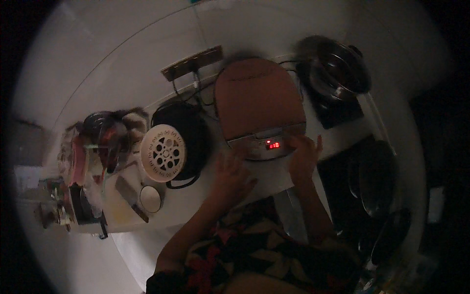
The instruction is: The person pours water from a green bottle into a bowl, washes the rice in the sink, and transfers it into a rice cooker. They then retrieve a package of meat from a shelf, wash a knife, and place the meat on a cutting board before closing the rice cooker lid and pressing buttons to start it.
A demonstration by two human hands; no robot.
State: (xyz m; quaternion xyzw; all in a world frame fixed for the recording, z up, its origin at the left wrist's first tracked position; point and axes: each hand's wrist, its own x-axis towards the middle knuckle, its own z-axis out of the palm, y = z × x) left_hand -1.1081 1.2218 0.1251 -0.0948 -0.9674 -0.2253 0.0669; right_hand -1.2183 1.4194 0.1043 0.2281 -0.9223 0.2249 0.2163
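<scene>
A rice cooker (259,99) with a reddish-brown lid stands on the counter in front of me. Its front control panel (249,145) carries a lit red digital display. My left hand (235,172) is at the panel's left side, fingers spread and reaching toward it. At the right end of the panel is my right hand (303,158), its fingers bent toward the cooker and one finger sticking out to the side. Neither hand appears to hold anything. Dim light hides whether the fingertips touch the panel.
Left of the cooker, a pale perforated round plate (163,153) leans on a black pot (187,136). A knife (131,198) and a small cup (150,199) lie farther left. A power strip (192,62) is behind; a metal pot (337,70) stands at the right.
</scene>
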